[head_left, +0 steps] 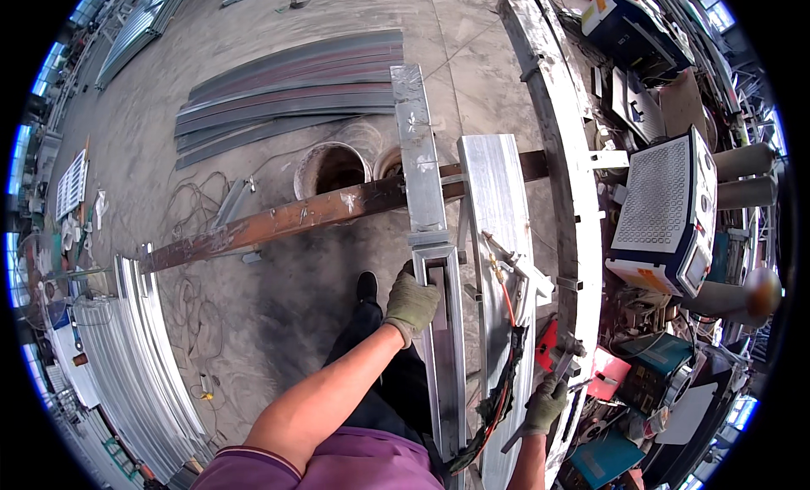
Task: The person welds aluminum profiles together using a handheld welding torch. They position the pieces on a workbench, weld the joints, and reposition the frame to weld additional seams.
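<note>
My left hand [412,304], in a green-grey work glove, is closed round the left edge of a long steel frame piece [449,380] with an open channel. My right hand [544,404], gloved alike, is closed on the handle of what looks like a hammer [563,368], its head pointing away from me. Between my hands lies a wide bright steel tube [498,178]. On it rest a welding torch [498,258] with an orange and black cable [513,346]. A square steel tube [419,169] continues beyond the frame piece.
A rusty crossbeam [295,222] runs under the tubes. Buckets [332,165] stand behind it. Flat steel strips [295,81] lie on the floor, and long profiles [139,355] are stacked at left. At right are a long steel beam [561,144] and a white machine [658,194].
</note>
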The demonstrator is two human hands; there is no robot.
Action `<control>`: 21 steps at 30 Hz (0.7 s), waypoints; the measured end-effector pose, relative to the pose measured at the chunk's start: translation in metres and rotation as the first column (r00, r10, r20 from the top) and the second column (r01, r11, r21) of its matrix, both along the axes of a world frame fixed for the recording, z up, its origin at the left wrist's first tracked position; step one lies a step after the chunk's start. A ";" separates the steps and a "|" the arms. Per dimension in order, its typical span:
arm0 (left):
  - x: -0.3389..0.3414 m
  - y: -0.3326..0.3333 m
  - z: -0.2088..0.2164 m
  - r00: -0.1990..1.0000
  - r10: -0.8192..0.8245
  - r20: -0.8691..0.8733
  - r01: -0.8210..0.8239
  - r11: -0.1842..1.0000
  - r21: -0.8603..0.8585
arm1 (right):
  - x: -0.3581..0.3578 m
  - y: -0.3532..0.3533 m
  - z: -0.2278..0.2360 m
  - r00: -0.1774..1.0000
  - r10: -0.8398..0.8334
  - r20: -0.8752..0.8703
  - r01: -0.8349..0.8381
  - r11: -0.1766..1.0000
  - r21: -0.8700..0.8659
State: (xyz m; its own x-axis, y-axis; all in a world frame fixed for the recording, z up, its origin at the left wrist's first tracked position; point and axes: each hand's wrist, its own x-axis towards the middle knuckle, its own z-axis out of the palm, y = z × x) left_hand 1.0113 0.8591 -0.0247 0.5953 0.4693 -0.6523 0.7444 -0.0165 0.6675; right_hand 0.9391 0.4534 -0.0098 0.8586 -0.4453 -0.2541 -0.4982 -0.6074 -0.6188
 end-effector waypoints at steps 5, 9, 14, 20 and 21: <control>0.000 -0.004 -0.015 0.999 0.009 0.051 -0.010 1.000 0.021 | 0.051 0.151 0.101 0.887 0.462 -0.015 -0.443 0.858 0.259; -0.001 -0.004 -0.026 0.997 0.013 0.075 -0.009 0.999 -0.052 | 0.084 0.221 0.081 0.627 0.762 0.166 -0.762 0.643 -0.074; -0.002 -0.009 -0.026 1.000 0.003 0.006 -0.003 0.998 0.061 | 0.104 0.253 0.072 0.565 0.825 -0.014 -0.818 0.558 -0.141; 0.006 -0.004 -0.001 1.000 -0.005 0.017 0.005 0.999 0.042 | 0.101 0.252 0.081 0.587 0.806 0.070 -0.794 0.591 -0.146; 0.007 -0.003 0.003 1.000 -0.002 -0.003 0.002 0.999 0.040 | 0.101 0.251 0.078 0.586 0.808 0.063 -0.795 0.588 -0.149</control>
